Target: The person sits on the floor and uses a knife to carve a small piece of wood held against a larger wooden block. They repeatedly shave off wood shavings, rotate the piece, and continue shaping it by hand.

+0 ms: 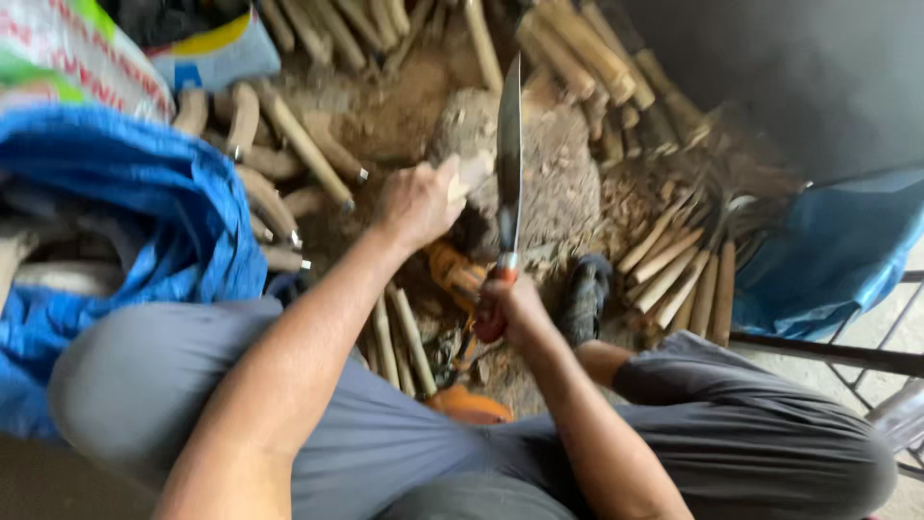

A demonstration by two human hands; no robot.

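Wood is everywhere in this picture. The person sits with knees apart in grey trousers, looking down at both bare hands.

The left hand, in the middle of the frame, is closed around a small pale piece of wood. It holds the piece down on a rough, round, dusty chopping block in the upper middle of the frame.

The right hand, just below the middle, is wrapped tight around the reddish-brown handle of a long knife with a wide grey metal blade. The blade points up toward the top of the frame. Its edge is just beside the piece of wood and the left hand's fingers. It is blurry, so I cannot tell if the blade touches the wood.

Between the two arms lies an orange power tool on the ground. An orange rounded thing sits lower down, near the trousers. A dark shoe is right of the right hand.

Tan carved wooden handles lie in a heap at the upper left. More thin pale sticks lie at the right. Short sticks lie under the left arm. A big blue plastic sheet fills the left side, and a blue cloth sits at the right edge.
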